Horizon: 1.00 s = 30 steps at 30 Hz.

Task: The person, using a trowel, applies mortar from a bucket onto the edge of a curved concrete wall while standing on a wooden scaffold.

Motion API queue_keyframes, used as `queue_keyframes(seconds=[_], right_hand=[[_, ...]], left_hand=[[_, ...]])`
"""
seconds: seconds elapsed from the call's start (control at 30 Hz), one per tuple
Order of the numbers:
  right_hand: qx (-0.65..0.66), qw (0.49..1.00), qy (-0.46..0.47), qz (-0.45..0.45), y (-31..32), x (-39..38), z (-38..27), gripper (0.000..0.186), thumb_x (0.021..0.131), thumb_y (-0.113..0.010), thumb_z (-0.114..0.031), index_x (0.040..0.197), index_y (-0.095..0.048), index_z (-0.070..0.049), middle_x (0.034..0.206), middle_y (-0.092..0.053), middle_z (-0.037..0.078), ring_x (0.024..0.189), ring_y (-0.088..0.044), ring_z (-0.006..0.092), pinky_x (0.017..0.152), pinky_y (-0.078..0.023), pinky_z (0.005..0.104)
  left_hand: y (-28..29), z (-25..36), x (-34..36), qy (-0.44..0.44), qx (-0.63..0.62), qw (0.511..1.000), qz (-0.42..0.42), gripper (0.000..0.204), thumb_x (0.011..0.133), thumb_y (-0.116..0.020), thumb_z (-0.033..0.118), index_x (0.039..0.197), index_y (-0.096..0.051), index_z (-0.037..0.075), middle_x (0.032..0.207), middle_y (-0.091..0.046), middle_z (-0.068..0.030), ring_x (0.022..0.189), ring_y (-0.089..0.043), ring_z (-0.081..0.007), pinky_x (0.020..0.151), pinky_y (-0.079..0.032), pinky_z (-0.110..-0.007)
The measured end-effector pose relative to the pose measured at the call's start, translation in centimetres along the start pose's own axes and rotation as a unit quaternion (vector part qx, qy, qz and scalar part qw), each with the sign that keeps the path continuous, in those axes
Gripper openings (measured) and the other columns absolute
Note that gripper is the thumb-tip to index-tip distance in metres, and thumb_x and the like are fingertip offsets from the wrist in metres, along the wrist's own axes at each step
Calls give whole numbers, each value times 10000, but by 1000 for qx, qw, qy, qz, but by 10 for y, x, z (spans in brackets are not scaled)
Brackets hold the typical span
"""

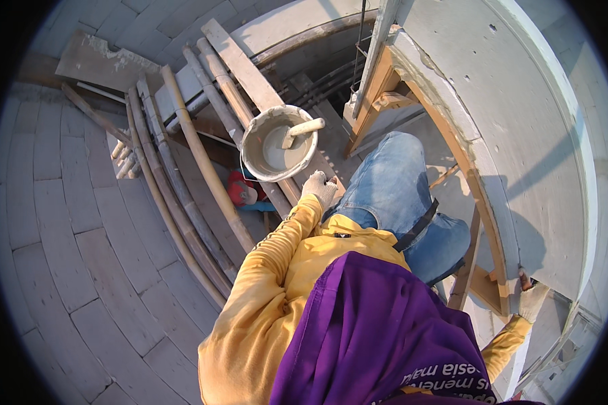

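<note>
My left hand (319,188), in a pale knit glove, is closed on a wooden plank (246,64) just below a bucket. The bucket (253,160) is grey and smeared with mortar; wet grey mix (275,154) lies inside. A brush-like tool with a pale handle (307,127) leans in it, its handle over the rim. Far to the right, my right hand (532,301), also gloved with bare fingertips, grips the lower edge of a light grey block wall (513,135). Its palm side is hidden.
Bamboo poles (196,145) and planks make up the scaffold. A wooden frame (476,182) lines the wall opening beside my bent knee in jeans (392,162). Below, a person in a red top (236,187) shows between poles. A block wall (81,236) stands at left.
</note>
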State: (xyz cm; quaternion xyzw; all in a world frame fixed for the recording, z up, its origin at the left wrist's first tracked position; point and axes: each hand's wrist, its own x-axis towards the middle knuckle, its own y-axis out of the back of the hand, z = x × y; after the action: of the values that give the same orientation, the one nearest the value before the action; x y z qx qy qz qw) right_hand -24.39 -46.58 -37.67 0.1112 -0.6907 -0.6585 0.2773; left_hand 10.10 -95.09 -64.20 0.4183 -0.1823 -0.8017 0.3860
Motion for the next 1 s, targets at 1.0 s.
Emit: queue_keyframes(seconds=[1.0], right_hand=[[126, 990, -11, -64, -3, 1, 14, 591, 852, -749, -274, 1280, -516, 60, 1276, -577, 235, 1172, -543, 355, 1039, -374, 423]], left_hand=[[15, -201, 17, 255, 35, 963, 84, 472, 851, -543, 364, 1037, -698, -42, 1128, -650, -279, 1127, -606, -390, 969, -474, -418]])
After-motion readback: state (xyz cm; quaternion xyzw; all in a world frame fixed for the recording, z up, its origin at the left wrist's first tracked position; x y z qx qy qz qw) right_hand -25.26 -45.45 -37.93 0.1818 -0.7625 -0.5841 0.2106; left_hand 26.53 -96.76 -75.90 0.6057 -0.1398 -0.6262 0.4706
